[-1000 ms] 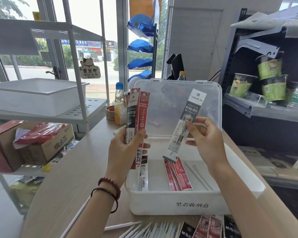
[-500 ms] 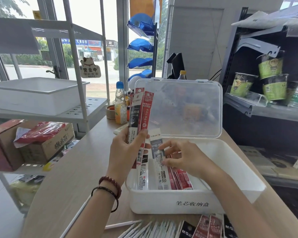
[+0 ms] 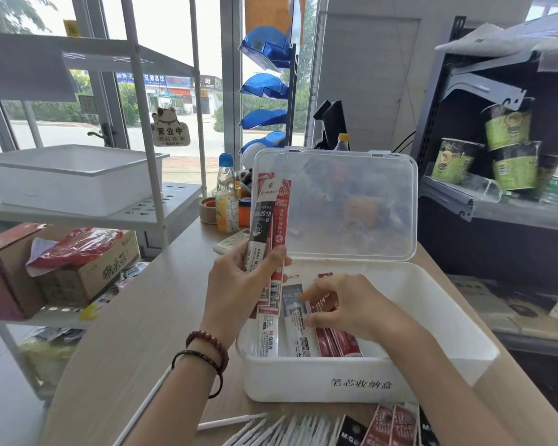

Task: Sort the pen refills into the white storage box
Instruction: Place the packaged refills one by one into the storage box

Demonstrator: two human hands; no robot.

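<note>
From the head camera, looking down over the wooden counter (image 3: 136, 333), the white storage box (image 3: 335, 378) sits open right in front of the person, its clear lid (image 3: 351, 201) standing upright at the back edge. The left hand (image 3: 239, 284) is raised at the box's left side, its grip clenched around a small bunch of refill packs (image 3: 269, 217), one black-labelled and at least one red, held nearly upright with their tops fanned out against the lid. Two bead bracelets (image 3: 207, 352) circle that wrist. The right hand (image 3: 345, 304) is down inside the box, fingertips (image 3: 306, 296) pinched on a grey-and-white refill pack (image 3: 295, 320) that lies lengthwise on the box floor. Just left of it lies another white pack (image 3: 268, 333), and just right of it a few red packs (image 3: 339, 339) lie side by side, partly under the right hand. The rest of the box, to the right, is bare white. Along the near edge of the counter, in front of the box, more packs (image 3: 380, 429) in red and black wait in a row, with a spread of loose white refills (image 3: 271, 429) to their left. Behind the left hand, a drink bottle (image 3: 226, 197) with a blue cap stands on the counter beside a roll of tape (image 3: 208, 210).
</note>
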